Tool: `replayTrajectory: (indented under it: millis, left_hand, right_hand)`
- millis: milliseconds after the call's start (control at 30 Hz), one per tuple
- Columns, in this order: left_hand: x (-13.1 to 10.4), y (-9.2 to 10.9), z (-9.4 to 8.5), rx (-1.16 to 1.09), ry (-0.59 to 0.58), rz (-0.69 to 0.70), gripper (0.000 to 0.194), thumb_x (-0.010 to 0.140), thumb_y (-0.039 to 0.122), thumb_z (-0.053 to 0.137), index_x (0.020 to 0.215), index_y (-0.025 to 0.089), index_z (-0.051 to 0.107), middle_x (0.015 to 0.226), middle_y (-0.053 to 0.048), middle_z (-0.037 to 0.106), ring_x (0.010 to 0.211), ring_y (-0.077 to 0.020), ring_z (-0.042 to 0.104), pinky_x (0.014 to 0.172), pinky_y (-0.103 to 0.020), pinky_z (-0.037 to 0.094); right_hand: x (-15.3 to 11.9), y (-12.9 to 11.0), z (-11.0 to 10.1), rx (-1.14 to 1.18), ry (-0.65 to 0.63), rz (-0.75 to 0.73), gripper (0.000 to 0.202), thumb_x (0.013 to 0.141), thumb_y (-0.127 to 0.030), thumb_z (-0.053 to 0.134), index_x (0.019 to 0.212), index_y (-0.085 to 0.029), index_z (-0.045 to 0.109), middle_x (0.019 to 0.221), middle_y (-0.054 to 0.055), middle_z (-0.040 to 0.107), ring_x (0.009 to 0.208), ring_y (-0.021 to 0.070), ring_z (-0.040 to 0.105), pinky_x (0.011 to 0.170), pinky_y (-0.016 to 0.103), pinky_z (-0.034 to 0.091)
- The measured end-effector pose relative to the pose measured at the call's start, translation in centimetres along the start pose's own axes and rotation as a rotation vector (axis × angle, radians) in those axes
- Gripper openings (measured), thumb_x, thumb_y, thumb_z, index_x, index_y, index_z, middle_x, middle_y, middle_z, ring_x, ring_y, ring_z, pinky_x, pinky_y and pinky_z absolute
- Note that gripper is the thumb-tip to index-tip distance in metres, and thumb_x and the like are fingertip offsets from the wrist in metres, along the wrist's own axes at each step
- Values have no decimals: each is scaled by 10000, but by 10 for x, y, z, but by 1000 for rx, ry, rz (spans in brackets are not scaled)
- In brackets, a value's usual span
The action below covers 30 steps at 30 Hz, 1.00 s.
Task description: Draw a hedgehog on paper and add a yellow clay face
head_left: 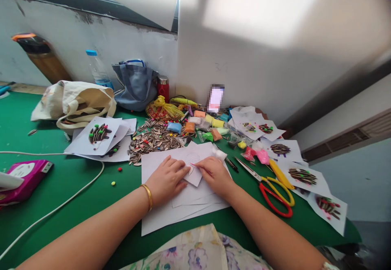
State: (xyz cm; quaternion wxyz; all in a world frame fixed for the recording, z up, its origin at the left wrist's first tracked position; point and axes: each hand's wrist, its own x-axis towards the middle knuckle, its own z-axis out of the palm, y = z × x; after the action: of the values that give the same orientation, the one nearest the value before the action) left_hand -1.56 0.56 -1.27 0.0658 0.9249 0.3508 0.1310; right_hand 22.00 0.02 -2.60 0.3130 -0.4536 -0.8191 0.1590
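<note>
My left hand (pixel 169 176), with a gold bangle at the wrist, lies palm down on the white sheets (pixel 155 217), its fingers stretched out and open. Its fingertips rest at the edge of a small white paper (pixel 195 177) with a faint round outline drawn on it. Over the right side of that paper, my right hand (pixel 215 175) is closed in a pinch. A thin pink piece (pixel 192 164) shows at its fingertips, too small to name surely. Just beyond the hands lie a heap of striped sunflower seeds (pixel 155 139) and bags of coloured clay (pixel 190 127).
Scissors (pixel 265 184) and a yellow cutter (pixel 279 174) lie at right. Sheets with seed pictures (pixel 302 176) line the right edge; others (pixel 99 135) are stacked left. Bags (pixel 134 84), a bottle (pixel 99 70) and a phone (pixel 215 99) stand behind. A white cable (pixel 70 198) crosses the left.
</note>
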Motion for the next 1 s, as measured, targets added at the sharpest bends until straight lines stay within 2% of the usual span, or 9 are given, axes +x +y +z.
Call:
replayTrajectory:
  millis: [500, 1000]
  left_hand:
    - [1, 1, 0, 29, -22, -9, 450, 887, 398, 609, 1307, 248, 547, 1241, -89, 583, 1157, -274, 521, 1132, -553, 240]
    - [3, 3, -1, 42, -21, -18, 490, 889, 466, 583, 1337, 272, 535, 1225, -90, 575, 1127, -282, 513, 1122, -560, 226]
  right_hand:
    - [-9, 3, 0, 40, -29, -41, 230, 924, -158, 540, 1082, -249, 680, 987, 41, 728, 972, 212, 620, 907, 407, 456]
    - [-10, 0, -2, 64, 1, -21, 221, 883, -135, 556, 1028, -240, 686, 942, 43, 725, 931, 218, 626, 877, 403, 469]
